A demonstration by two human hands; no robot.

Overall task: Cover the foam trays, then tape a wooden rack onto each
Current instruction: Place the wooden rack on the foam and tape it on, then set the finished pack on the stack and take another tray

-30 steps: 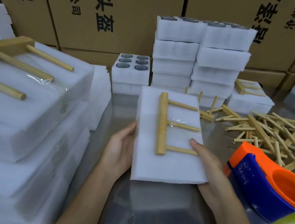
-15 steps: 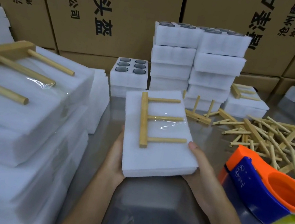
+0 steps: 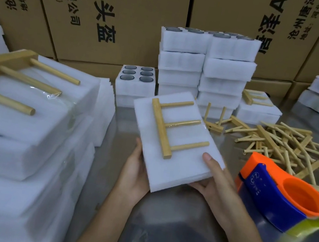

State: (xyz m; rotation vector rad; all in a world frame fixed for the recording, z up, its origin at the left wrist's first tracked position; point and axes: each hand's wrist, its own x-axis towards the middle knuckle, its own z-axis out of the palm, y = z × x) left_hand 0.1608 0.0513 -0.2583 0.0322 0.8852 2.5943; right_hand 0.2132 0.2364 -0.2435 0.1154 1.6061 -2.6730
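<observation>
A covered white foam tray (image 3: 178,166) is lifted off the metal table (image 3: 175,241) and tilted, with a three-pegged wooden rack (image 3: 169,127) taped on its top by clear tape. My left hand (image 3: 134,172) grips the tray's left edge from below. My right hand (image 3: 216,180) holds the near right corner, thumb on top and fingers underneath. An orange and blue tape dispenser (image 3: 281,195) lies on the table just right of my right hand.
A tall stack of finished trays with a rack on top (image 3: 19,79) fills the left side. Stacked foam trays (image 3: 204,64) and an open tray with dark cups (image 3: 138,73) stand behind. Loose wooden racks (image 3: 286,143) lie at right, cardboard boxes (image 3: 110,5) behind.
Both hands have lifted the taped tray off the table and swung it leftward, tilting it. The dispenser has stayed in place.
</observation>
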